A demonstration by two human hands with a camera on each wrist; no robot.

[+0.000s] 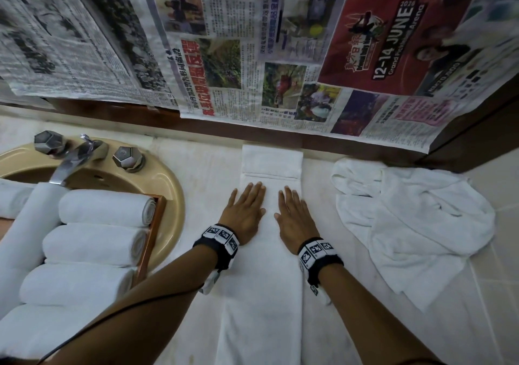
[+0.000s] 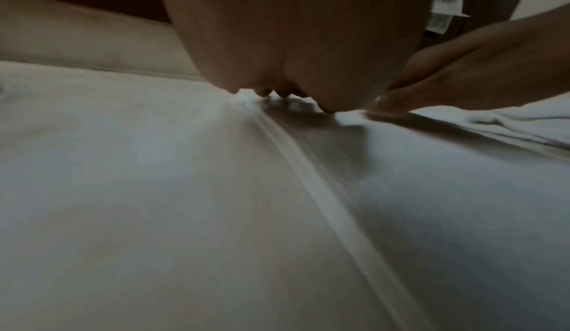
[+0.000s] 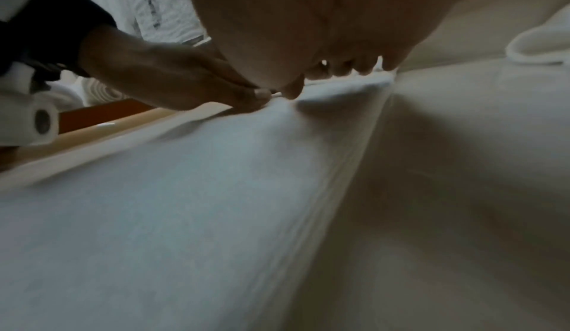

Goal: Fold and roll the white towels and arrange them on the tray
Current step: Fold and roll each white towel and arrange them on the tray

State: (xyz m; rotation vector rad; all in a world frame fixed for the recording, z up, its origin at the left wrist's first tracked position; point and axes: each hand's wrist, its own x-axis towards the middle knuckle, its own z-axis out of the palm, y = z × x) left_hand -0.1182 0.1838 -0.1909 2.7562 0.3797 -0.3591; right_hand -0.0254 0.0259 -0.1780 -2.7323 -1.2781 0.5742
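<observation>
A long white towel [image 1: 262, 294], folded into a narrow strip, runs away from the person down the middle of the pale worktop [image 1: 483, 294]. Both hands lie flat on it, side by side and palms down: the left hand [image 1: 245, 213] and the right hand [image 1: 295, 220], each with fingers straight and close together, gripping nothing, thumbs turned toward each other with a small gap between them. Each wrist wears a black band with square printed markers. Beyond the fingertips the strip's far end is turned back on itself in one flap [image 1: 271, 162], reaching the dark wooden ledge.

To the left, a brown tray [image 1: 155, 224] sits over a beige sink [image 1: 171, 187] and holds rolled white towels: three rolls [image 1: 104, 208] lie stacked side by side, with more white rolls at the frame's left edge that cannot be counted. Right of the hands lies one crumpled white towel [image 1: 415, 224], unfolded. Behind the sink stand one chrome tap [image 1: 75, 156] and two faceted knobs. Sheets of newspaper [image 1: 238, 55] hang over the wall beyond.
</observation>
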